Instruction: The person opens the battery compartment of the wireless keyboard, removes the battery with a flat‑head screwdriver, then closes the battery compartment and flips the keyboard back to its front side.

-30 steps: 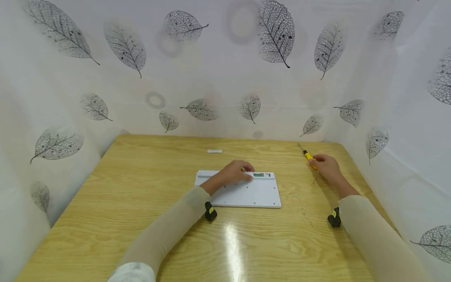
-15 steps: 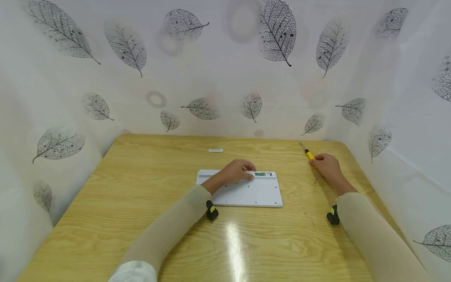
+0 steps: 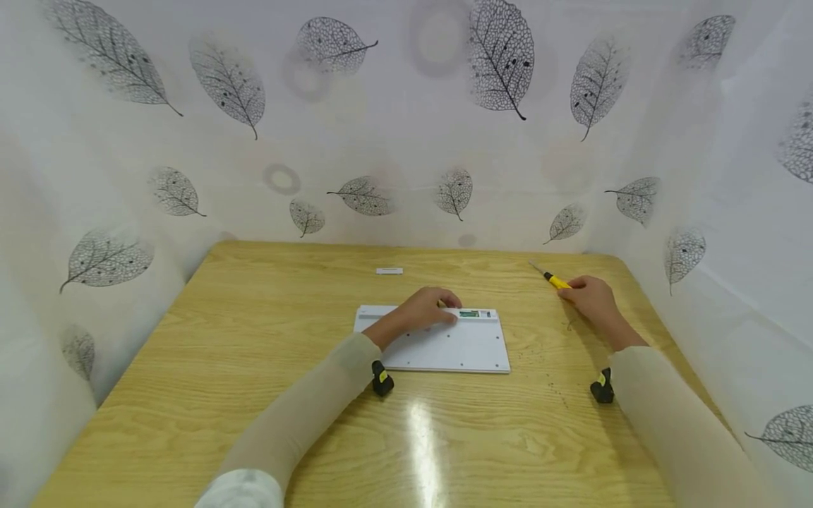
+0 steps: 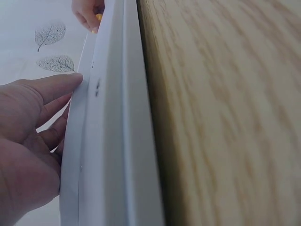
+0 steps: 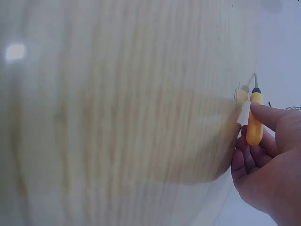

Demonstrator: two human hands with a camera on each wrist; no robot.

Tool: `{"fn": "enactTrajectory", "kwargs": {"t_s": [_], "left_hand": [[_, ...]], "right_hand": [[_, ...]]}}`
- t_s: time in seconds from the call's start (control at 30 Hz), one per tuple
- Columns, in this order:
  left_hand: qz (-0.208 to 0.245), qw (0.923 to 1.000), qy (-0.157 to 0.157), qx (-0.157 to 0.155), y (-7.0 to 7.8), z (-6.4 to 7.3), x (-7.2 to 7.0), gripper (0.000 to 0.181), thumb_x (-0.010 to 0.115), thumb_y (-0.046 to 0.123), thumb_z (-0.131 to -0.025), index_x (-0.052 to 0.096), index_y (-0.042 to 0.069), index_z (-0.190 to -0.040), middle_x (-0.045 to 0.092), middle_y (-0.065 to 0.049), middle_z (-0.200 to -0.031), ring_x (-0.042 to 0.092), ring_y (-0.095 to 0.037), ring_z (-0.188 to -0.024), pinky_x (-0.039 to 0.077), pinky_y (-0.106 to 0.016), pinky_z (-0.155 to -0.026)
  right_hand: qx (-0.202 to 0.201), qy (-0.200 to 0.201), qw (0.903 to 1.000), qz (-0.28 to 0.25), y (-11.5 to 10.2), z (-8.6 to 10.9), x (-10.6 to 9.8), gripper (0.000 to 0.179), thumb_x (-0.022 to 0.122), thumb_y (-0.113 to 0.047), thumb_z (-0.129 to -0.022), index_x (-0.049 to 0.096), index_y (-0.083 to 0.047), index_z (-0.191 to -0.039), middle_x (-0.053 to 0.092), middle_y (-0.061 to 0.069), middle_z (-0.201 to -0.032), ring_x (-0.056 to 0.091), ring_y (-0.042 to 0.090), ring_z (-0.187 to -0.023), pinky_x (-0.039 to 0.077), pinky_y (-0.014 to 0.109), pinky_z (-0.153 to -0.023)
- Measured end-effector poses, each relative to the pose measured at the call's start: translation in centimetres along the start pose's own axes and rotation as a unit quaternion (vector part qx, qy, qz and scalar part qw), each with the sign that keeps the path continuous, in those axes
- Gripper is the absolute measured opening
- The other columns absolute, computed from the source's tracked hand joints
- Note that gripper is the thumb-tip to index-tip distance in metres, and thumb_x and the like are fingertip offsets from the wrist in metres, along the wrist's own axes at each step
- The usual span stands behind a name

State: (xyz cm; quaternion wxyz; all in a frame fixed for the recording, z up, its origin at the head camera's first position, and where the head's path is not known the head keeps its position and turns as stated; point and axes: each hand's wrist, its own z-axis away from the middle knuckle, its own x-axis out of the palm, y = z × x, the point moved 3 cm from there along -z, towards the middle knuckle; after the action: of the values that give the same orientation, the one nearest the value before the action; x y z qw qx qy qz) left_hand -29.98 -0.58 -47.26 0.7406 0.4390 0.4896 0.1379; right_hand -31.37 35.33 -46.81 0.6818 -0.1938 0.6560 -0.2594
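Note:
A flat white keyboard (image 3: 466, 353), underside up, lies mid-table with small dark dots across it. Along its far raised bar, an opening (image 3: 468, 315) shows something green inside. My left hand (image 3: 424, 310) grips that far edge, thumb on the near side and fingers over the back; the left wrist view shows the thumb on the keyboard's rim (image 4: 75, 155). Off to the right, my right hand (image 3: 589, 298) holds a yellow screwdriver (image 3: 557, 281) by its handle, shaft pointing to the far left. The right wrist view shows thumb and fingers around the screwdriver's handle (image 5: 255, 125).
A small white strip-like cover (image 3: 389, 271) lies behind the keyboard. Small dark specks (image 3: 559, 391) dot the wooden table (image 3: 286, 423) right of the keyboard. A leaf-printed white curtain (image 3: 394, 141) closes in the back and sides.
The screwdriver's tip has swung to the left in my right hand, so its shaft lies flatter across the view. My left hand and the keyboard stay in place.

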Motion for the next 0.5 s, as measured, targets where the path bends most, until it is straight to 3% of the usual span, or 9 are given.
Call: {"fn": "enactTrajectory", "kwargs": {"t_s": [0.3, 0.5], "left_hand": [[-0.006, 1.0, 0.002, -0.006, -0.22, 0.02, 0.05, 0.025, 0.072, 0.023, -0.094, 0.071, 0.02, -0.119, 0.066, 0.006, -0.114, 0.058, -0.012, -0.101, 0.049, -0.031, -0.088], [-0.005, 1.0, 0.004, 0.001, -0.19, -0.03, 0.07, 0.025, 0.072, 0.023, -0.094, 0.071, 0.02, -0.119, 0.067, 0.006, -0.114, 0.059, -0.012, -0.101, 0.049, -0.031, -0.089]], "right_hand": [[-0.004, -0.001, 0.9988, -0.049, -0.17, 0.52, 0.33, 0.053, 0.059, -0.031, -0.102, 0.054, 0.01, -0.135, 0.053, 0.033, -0.135, 0.052, 0.045, -0.118, 0.046, 0.052, -0.095], [0.007, 0.007, 0.9948, -0.101, -0.88, 1.0, 0.85, 0.051, 0.06, -0.033, -0.102, 0.056, 0.006, -0.135, 0.054, 0.028, -0.137, 0.055, 0.032, -0.112, 0.048, 0.025, -0.081]]}}
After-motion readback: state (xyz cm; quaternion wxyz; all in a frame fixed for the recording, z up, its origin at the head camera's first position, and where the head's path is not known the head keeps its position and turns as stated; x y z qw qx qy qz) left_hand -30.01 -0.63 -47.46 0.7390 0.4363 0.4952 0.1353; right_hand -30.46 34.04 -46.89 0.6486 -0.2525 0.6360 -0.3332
